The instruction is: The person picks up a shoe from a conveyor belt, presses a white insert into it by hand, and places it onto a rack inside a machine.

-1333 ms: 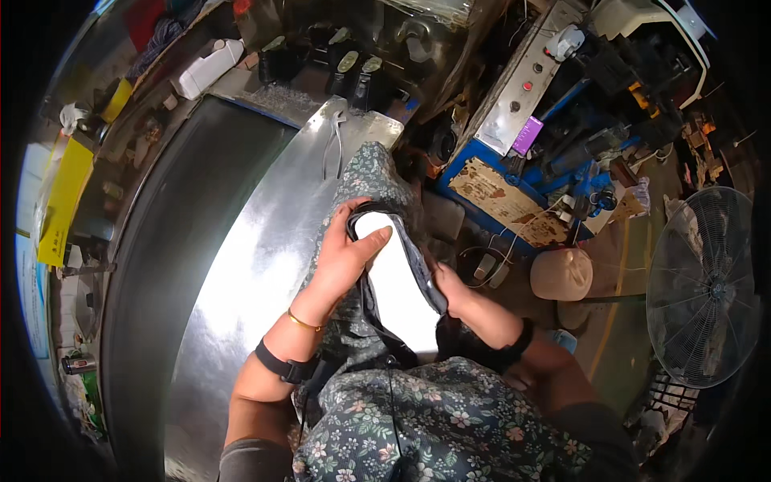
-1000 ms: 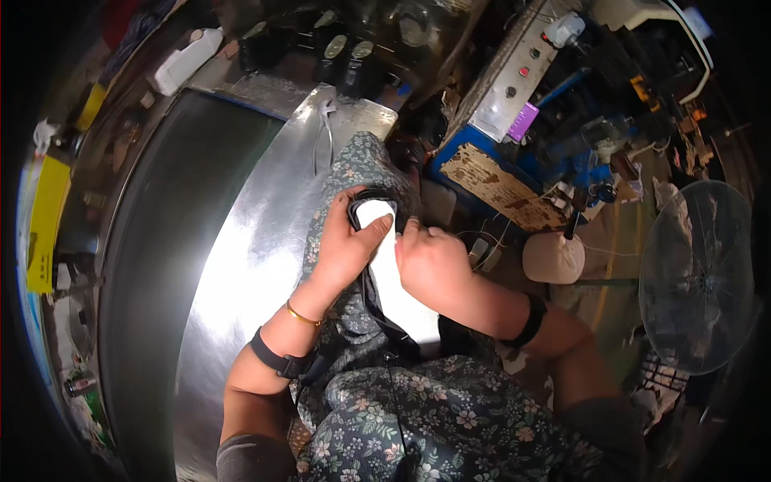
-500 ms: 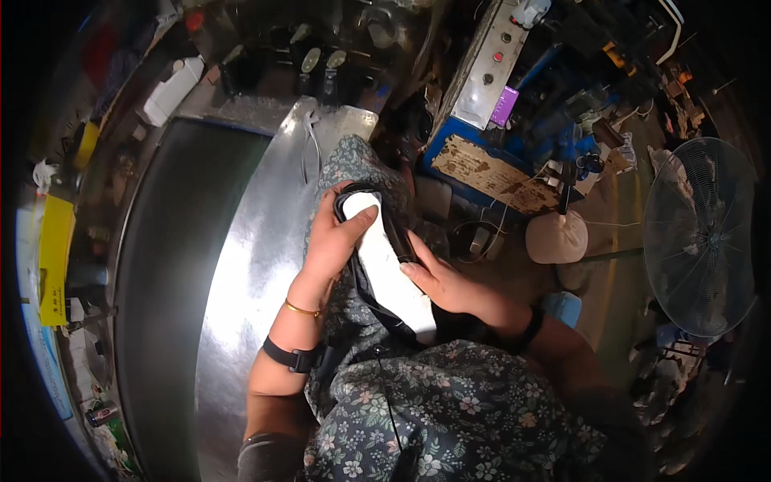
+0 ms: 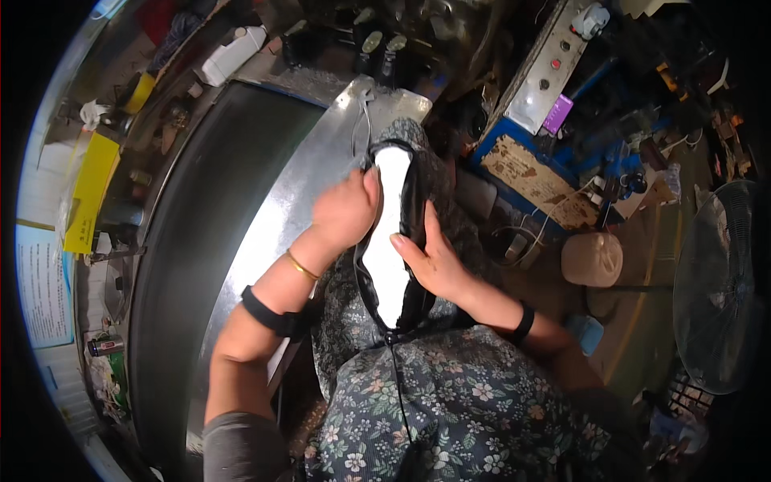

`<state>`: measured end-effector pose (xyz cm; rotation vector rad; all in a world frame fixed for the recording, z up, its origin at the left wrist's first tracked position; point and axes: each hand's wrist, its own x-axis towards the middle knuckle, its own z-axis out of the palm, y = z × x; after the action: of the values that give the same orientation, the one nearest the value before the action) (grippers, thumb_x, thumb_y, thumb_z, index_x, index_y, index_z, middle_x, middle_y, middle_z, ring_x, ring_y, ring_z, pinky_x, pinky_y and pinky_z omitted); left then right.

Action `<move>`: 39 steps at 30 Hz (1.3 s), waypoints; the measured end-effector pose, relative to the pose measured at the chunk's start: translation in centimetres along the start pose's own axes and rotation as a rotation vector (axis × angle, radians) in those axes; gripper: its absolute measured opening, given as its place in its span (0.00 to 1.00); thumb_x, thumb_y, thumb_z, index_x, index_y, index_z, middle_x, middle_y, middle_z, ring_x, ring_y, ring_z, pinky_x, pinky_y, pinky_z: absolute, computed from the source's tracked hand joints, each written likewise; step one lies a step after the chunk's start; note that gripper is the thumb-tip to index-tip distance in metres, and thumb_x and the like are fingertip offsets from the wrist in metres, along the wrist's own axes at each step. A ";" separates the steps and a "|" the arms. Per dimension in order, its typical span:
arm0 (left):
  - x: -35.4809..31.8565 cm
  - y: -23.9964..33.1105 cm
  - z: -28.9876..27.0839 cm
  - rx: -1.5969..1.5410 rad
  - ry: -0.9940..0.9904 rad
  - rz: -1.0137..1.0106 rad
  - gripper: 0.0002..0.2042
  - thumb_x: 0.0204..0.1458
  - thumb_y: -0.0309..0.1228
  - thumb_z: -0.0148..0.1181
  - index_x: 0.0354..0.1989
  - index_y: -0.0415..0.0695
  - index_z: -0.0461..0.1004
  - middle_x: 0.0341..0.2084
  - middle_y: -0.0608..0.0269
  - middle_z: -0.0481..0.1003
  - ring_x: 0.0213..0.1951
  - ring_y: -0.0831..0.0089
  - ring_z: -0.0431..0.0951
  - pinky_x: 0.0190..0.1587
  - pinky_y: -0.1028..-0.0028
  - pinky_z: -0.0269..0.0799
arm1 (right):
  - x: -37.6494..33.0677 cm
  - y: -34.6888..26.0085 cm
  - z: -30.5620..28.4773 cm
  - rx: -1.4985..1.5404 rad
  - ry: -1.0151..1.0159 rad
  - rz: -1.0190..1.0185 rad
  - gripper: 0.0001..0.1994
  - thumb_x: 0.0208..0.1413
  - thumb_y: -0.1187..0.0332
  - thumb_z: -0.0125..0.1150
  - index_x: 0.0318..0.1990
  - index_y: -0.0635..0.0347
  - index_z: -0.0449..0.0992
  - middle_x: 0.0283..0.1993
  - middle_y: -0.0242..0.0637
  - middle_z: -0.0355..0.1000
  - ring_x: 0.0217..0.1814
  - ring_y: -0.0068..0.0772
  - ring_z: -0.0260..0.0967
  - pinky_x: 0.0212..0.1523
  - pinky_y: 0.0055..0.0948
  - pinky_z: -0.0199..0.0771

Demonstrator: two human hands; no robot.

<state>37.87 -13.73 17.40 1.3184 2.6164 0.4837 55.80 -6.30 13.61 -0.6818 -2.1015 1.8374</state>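
Note:
In my lap lies a black shoe upper [image 4: 415,201] with its underside up, its long axis pointing away from me. A white sole-shaped insole board [image 4: 389,205] fills the opening, and the black edges stand up around it. My left hand [image 4: 349,205] is curled closed at the far left edge of the upper, its fingertips partly hidden. My right hand [image 4: 440,265] wraps the right side, with the thumb pressing on the board's edge and the fingers along the outer wall.
Left of my lap runs a shiny metal ledge [image 4: 277,197] beside a dark conveyor belt [image 4: 201,241]. A blue machine with a button panel [image 4: 534,104] stands ahead to the right. Further right are a beige plastic jug [image 4: 592,259] and a large fan [image 4: 719,289].
The shoe upper has turned straighter away from me. My left hand has left the board's far end and curled at the left edge. My view has shifted left.

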 end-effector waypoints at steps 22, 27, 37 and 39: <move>-1.7 1.4 1.2 -1.487 -0.167 0.022 0.33 0.65 0.60 0.35 0.62 0.44 0.68 0.65 0.49 0.63 0.67 0.63 0.60 0.68 0.66 0.55 | -2.0 -1.3 -4.9 -0.159 -0.286 -0.043 0.38 0.68 0.56 0.51 0.73 0.71 0.40 0.75 0.57 0.46 0.78 0.42 0.43 0.73 0.36 0.46; -2.6 3.6 1.3 -1.093 -0.037 0.143 0.23 0.58 0.41 0.60 0.60 0.45 0.70 0.67 0.34 0.58 0.74 0.52 0.45 0.71 0.62 0.47 | 3.8 -2.2 -5.6 0.505 -0.125 -0.258 0.26 0.73 0.57 0.41 0.72 0.59 0.56 0.74 0.42 0.54 0.76 0.34 0.49 0.73 0.32 0.46; -2.7 3.1 2.1 -1.136 0.102 0.250 0.24 0.61 0.32 0.56 0.64 0.39 0.64 0.67 0.40 0.59 0.73 0.51 0.48 0.72 0.60 0.44 | 5.5 -4.7 -4.0 -0.075 -0.039 -0.485 0.10 0.68 0.72 0.47 0.49 0.64 0.74 0.54 0.43 0.70 0.64 0.40 0.63 0.66 0.35 0.59; -3.0 2.8 1.7 -1.145 0.096 0.247 0.23 0.60 0.31 0.56 0.64 0.39 0.64 0.66 0.43 0.61 0.74 0.52 0.48 0.72 0.60 0.43 | 6.1 -4.9 -5.8 0.263 -0.356 -0.272 0.14 0.69 0.69 0.45 0.56 0.64 0.72 0.62 0.43 0.65 0.69 0.37 0.59 0.69 0.34 0.55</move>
<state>42.26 -14.22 16.81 1.1336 1.6191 1.7387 52.60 1.39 18.74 -0.0030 -1.9699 2.1366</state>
